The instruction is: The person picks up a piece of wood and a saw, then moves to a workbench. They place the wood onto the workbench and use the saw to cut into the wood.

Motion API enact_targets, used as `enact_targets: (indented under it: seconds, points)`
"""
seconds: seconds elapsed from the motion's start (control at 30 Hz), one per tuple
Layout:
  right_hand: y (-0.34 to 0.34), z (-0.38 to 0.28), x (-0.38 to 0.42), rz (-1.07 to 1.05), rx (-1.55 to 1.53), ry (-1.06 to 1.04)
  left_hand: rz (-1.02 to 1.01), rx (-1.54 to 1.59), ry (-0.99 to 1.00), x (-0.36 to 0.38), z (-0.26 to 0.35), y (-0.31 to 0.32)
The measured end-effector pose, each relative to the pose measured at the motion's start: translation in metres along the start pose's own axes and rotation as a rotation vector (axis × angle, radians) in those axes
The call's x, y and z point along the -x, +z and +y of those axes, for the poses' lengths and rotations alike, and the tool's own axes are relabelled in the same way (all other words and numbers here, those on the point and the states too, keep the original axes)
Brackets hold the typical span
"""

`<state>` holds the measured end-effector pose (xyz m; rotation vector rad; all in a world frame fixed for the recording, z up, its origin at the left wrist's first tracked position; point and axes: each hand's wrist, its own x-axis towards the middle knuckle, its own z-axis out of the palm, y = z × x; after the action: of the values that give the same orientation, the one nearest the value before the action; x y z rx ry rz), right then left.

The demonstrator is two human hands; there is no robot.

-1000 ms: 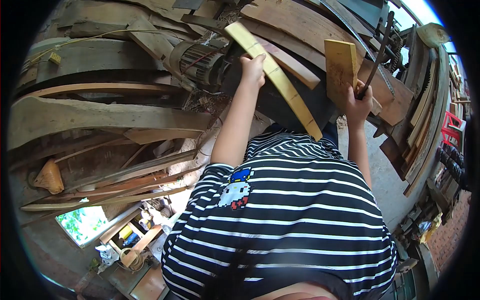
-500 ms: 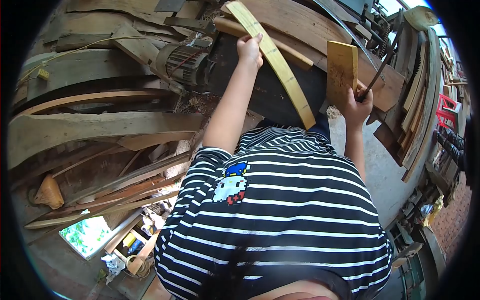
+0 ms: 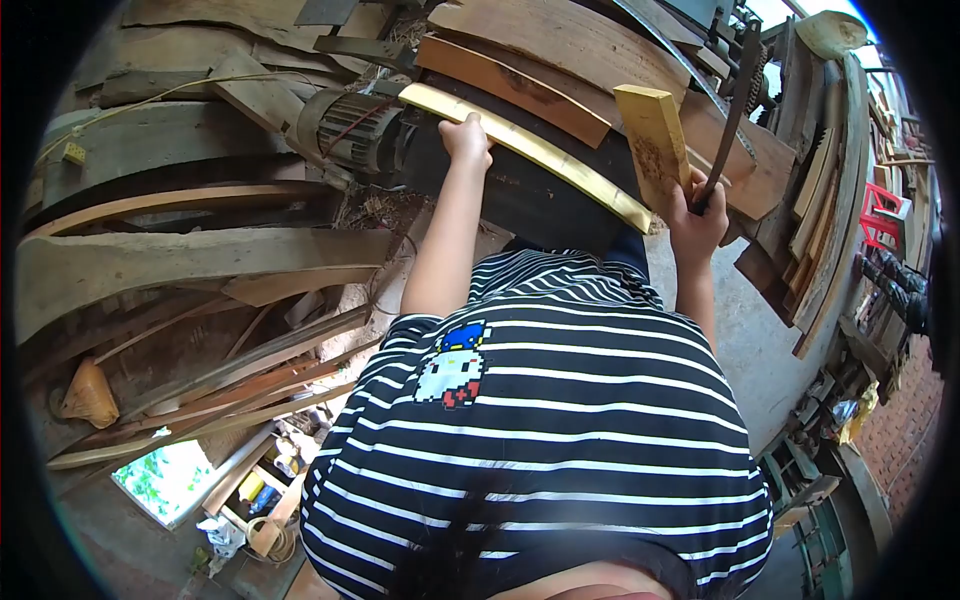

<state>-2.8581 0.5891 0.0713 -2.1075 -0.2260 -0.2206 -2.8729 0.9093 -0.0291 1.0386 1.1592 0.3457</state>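
My left hand (image 3: 467,142) is closed round a long, slightly curved yellowish wooden strip (image 3: 545,158) near its left end. The strip slants down to the right over a dark flat surface (image 3: 530,208). On the right, my right hand (image 3: 698,215) is closed on a short yellowish wooden block (image 3: 652,135) that stands upright with a dark rough patch. A long dark thin tool (image 3: 740,105) also passes through that hand, pointing up and away. Beyond the strip lies a reddish-brown board (image 3: 515,85), not touched by either hand.
An electric motor (image 3: 350,130) sits left of the dark surface. Curved planks (image 3: 200,265) are stacked on the left, and more boards (image 3: 830,200) lean at the right. A red plastic chair (image 3: 882,215) stands at the far right, near a person's dark-clothed legs (image 3: 895,285).
The strip in my left hand has swung to a flatter slant, its far end moving left and down. The block in my right hand has moved left and tilted, and the dark tool has turned more upright.
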Motion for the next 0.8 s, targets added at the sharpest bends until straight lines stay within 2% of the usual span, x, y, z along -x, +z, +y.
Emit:
enact_targets:
  seconds: [0.07, 0.1, 0.17, 0.3, 0.47, 0.6, 0.8]
  points:
    - [0.001, -0.001, 0.0, -0.008, 0.032, -0.028, -0.235, -0.247, 0.004, -0.007, 0.003, -0.006]
    - [0.001, -0.003, 0.0, -0.013, 0.064, -0.05, -0.29, -0.307, -0.104, -0.003, 0.01, -0.003]
    - [0.001, -0.002, 0.0, -0.035, 0.085, -0.052, -0.38, -0.298, -0.153, -0.004, 0.012, 0.006]
    - [0.0, 0.001, 0.001, -0.04, 0.064, -0.108, -0.286, -0.195, -0.093, 0.017, 0.026, 0.03]
    - [-0.004, -0.005, 0.001, -0.007, 0.032, -0.124, -0.283, -0.273, -0.093, 0.015, 0.024, 0.026]
    - [-0.005, 0.006, 0.007, -0.04, 0.012, -0.027, -0.206, -0.287, -0.04, 0.012, 0.02, -0.004]
    - [0.008, 0.005, 0.012, -0.106, 0.033, -0.016, -0.106, -0.278, -0.062, 0.028, 0.016, -0.074]
